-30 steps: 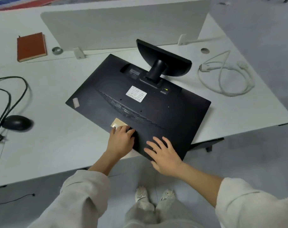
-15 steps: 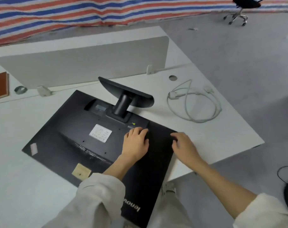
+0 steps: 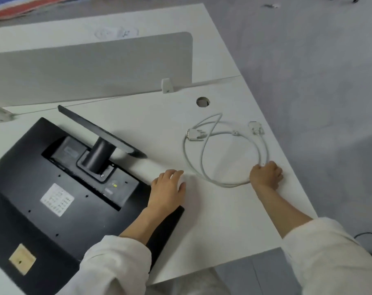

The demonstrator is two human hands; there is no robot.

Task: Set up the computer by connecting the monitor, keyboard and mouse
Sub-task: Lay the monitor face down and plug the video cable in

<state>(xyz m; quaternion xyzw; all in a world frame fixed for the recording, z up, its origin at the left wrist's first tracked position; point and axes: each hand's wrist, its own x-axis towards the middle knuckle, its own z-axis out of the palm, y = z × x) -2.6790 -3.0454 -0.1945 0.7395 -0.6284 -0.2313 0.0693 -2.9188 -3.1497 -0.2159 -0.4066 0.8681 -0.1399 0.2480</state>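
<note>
A black monitor lies face down on the white desk, its stand pointing up and away. To its right lies a coiled white video cable with a connector at the coil's top left and another at the top right. My left hand rests open, fingers loose, at the monitor's right edge, partly on the desk. My right hand has its fingers curled round the cable at the coil's lower right.
A grey divider panel stands along the back of the desk. A round cable hole sits behind the coil. The desk's right edge runs just past my right hand, with grey floor beyond. A black cable lies on the floor.
My view swung right. My right hand left the monitor's edge and reached right to the white cable, closing on it. My left hand slid right to the monitor's edge.
</note>
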